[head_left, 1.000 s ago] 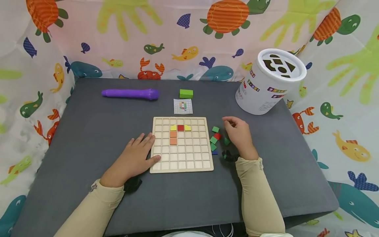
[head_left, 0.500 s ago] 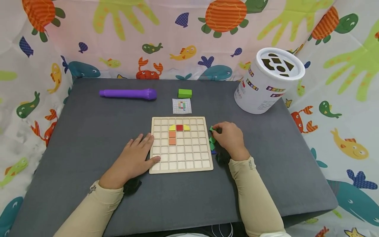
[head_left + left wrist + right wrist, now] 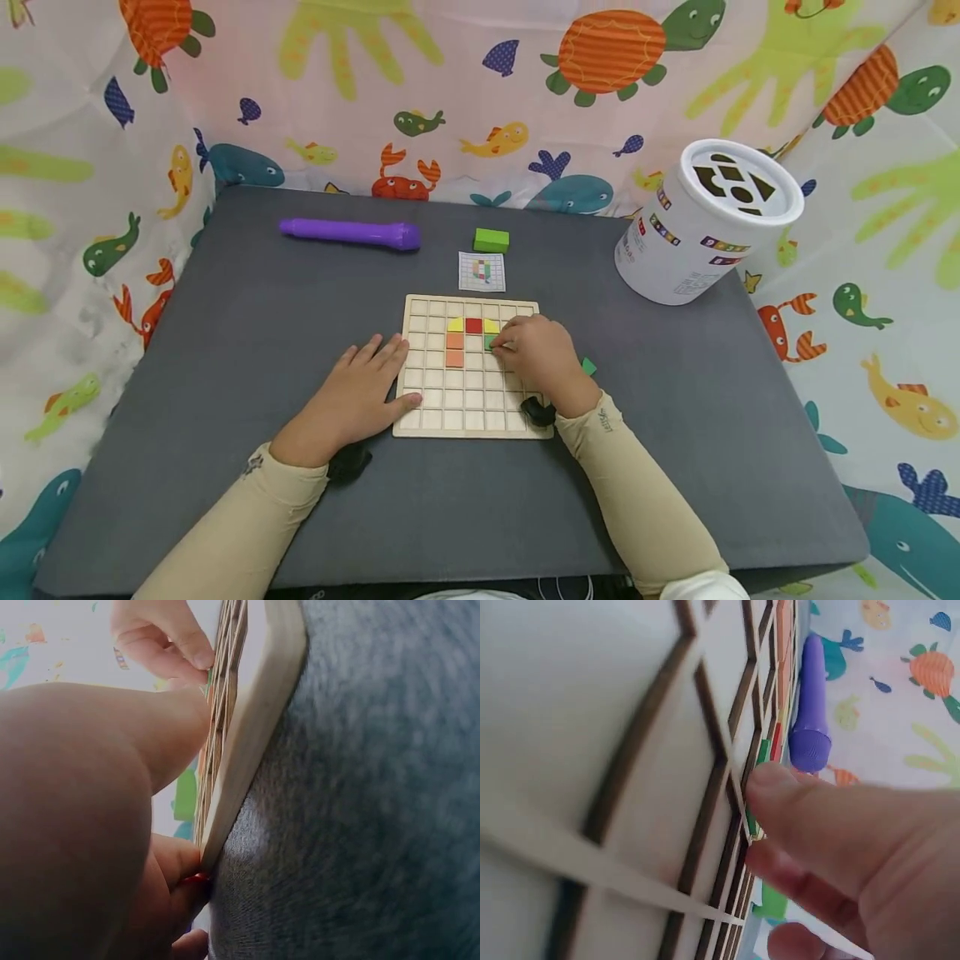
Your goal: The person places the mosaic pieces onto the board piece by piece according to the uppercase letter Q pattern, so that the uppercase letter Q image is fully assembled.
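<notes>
A wooden grid board [image 3: 465,423] lies on the grey table. Two yellow tiles [image 3: 455,325] flank a red tile [image 3: 474,326] on it, with two orange tiles [image 3: 454,358] below the left yellow one. My left hand [image 3: 348,412] rests against the board's left side, fingers extended, thumb over the near-left cells. Over the board's right half, my right hand [image 3: 543,358] pinches a green tile [image 3: 489,342] at the cell beneath the right yellow tile. The right wrist view shows this green tile [image 3: 763,752] at thumb and fingertips; whether it sits fully in the cell I cannot tell.
Beyond the board lie a printed pattern card [image 3: 482,272] and a green block [image 3: 491,241]. A purple microphone-shaped stick [image 3: 348,233] is at back left, a white bucket [image 3: 678,242] at back right. Another green tile [image 3: 588,367] shows beside my right wrist, which hides the area there.
My right hand reached the loose tiles right of the board, took a green one, and moved left onto the board with it. My left hand stayed on the board's edge.
</notes>
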`<control>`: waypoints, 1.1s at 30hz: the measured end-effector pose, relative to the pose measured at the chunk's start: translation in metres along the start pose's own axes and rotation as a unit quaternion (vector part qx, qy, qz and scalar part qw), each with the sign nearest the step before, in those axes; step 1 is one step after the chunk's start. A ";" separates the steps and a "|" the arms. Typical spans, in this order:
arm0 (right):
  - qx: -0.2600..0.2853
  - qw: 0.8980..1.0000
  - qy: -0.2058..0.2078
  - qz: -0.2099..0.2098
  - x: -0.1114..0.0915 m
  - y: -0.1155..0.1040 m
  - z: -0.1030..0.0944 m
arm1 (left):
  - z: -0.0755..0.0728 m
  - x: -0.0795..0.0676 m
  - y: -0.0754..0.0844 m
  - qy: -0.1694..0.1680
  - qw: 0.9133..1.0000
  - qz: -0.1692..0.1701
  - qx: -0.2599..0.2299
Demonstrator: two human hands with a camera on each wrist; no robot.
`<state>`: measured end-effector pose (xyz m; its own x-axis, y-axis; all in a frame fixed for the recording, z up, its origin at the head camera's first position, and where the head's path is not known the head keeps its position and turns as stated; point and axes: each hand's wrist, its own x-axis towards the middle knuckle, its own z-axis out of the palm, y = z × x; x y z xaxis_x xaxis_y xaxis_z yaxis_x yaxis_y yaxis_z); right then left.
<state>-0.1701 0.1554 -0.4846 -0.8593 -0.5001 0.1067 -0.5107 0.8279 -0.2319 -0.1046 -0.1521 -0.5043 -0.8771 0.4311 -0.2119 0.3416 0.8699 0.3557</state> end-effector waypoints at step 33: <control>0.027 0.979 -0.053 0.193 -0.051 0.042 -0.023 | -0.002 0.001 0.008 -0.009 1.000 -0.007 -0.004</control>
<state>-0.1485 0.2215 -0.4777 -0.9789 -0.1781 -0.1002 -0.1430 0.9474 -0.2864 -0.1038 -0.1451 -0.5000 -0.8761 0.4222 -0.2329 0.3259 0.8745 0.3591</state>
